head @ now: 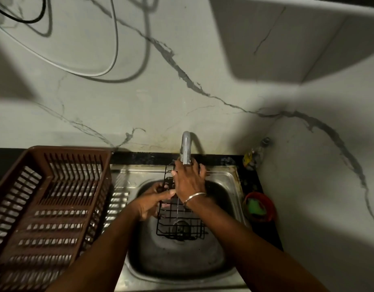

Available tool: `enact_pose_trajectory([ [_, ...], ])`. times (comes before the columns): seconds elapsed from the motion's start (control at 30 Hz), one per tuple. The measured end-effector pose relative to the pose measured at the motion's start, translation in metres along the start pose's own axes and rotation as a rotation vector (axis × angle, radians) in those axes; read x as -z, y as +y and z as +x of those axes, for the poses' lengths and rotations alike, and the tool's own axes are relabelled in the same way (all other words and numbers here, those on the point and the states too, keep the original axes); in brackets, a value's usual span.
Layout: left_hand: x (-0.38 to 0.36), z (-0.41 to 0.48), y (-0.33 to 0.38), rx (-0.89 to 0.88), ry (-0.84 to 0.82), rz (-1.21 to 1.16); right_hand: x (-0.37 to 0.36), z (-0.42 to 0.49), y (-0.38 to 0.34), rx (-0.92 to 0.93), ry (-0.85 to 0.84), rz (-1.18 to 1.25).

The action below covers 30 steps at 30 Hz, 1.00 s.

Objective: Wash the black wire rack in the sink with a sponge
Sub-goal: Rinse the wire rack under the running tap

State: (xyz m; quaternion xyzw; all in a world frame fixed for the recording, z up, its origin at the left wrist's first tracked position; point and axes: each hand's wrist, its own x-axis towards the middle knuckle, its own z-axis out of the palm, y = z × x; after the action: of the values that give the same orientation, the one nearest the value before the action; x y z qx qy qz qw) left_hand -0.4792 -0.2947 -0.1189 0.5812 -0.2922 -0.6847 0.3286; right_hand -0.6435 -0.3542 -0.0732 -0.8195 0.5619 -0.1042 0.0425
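head | left hand (153,202) fingers grip wire rack (179,220) left edge | right hand (189,178) fingers curl over its top edge

The right hand (189,180) hides the rack's (179,216) top edge; the drainer (45,207) runs off the left edge.

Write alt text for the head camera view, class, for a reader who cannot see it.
Two hands hold a black wire rack upright in a steel sink under the tap: the left hand grips its side, the right hand its top. A brown dish drainer sits left; a red bowl right.
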Motion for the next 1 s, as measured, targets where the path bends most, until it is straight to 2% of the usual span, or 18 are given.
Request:
enact_pose_trajectory([
  [0.13, -0.014, -0.001, 0.007, -0.101, 0.155, -0.271, -0.008, -0.010, 0.016, -0.097, 0.076, 0.209],
  [0.23, -0.024, 0.004, 0.000, -0.108, 0.106, -0.360, -0.001, -0.023, 0.010, -0.034, 0.018, 0.337],
  [0.4, -0.037, 0.006, -0.021, -0.025, 0.021, -0.662, 0.007, -0.026, 0.001, -0.040, -0.012, 0.157],
  [0.5, -0.037, 0.011, -0.027, -0.021, 0.040, -0.613, -0.002, -0.032, 0.000, -0.037, -0.052, 0.118],
  [0.63, -0.037, 0.024, -0.030, 0.077, 0.311, -0.493, -0.010, -0.035, 0.004, 0.042, -0.104, 0.092],
  [0.7, -0.037, 0.025, -0.028, 0.090, 0.304, -0.503, -0.006, -0.034, 0.004, -0.011, -0.108, 0.065],
  [0.8, -0.044, 0.023, -0.019, 0.062, 0.265, -0.532, -0.005, -0.039, 0.002, 0.138, -0.136, 0.016],
  [0.93, -0.047, 0.024, -0.011, 0.070, 0.333, -0.496, -0.008, -0.038, 0.004, -0.012, -0.134, 0.044],
  [1.0, -0.047, 0.028, -0.015, 0.087, 0.314, -0.546, -0.010, -0.040, 0.004, 0.090, -0.158, 0.031],
])
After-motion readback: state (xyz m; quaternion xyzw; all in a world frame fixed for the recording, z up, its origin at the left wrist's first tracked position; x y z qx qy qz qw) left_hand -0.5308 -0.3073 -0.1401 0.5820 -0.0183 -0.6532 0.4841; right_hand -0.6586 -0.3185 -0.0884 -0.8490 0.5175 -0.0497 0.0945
